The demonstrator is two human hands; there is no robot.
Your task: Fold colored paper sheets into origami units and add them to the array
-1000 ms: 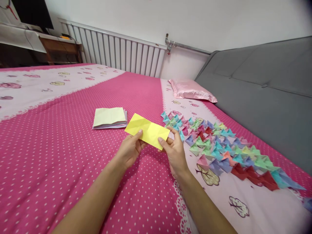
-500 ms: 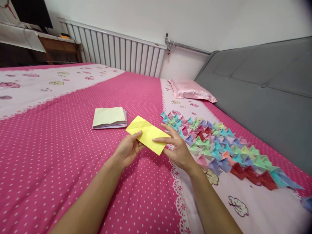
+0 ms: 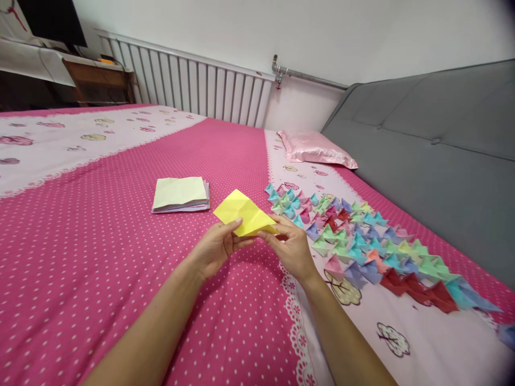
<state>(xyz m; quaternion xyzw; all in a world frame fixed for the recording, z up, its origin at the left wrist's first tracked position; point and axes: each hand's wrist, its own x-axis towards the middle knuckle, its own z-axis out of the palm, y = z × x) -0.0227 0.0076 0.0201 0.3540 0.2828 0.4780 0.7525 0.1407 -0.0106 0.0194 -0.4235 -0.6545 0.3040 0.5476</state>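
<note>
A creased sheet of yellow paper (image 3: 244, 210) is held between both hands above the pink dotted bedspread. My left hand (image 3: 215, 244) pinches its near left edge, thumb on top and fingers beneath. My right hand (image 3: 290, 245) grips the right end, where the near right corner is folded over; thumb and fingers close on that part. To the right lie rows of folded paper boats (image 3: 358, 241) in blue, green, red, pink and purple. A stack of paper sheets (image 3: 181, 193), pale yellow on top, rests beyond my left hand.
The bedspread (image 3: 100, 257) spreads under everything. A pink satin pillow (image 3: 316, 147) lies at the back against the grey padded headboard (image 3: 422, 118). A white radiator (image 3: 189, 78) and a pipe (image 3: 309, 75) run along the wall. A desk (image 3: 96, 78) with a monitor (image 3: 52, 21) stands at far left.
The yellow paper's right end has been folded at its near corner. My right hand has moved from fingers spread on its surface to a pinch at that end.
</note>
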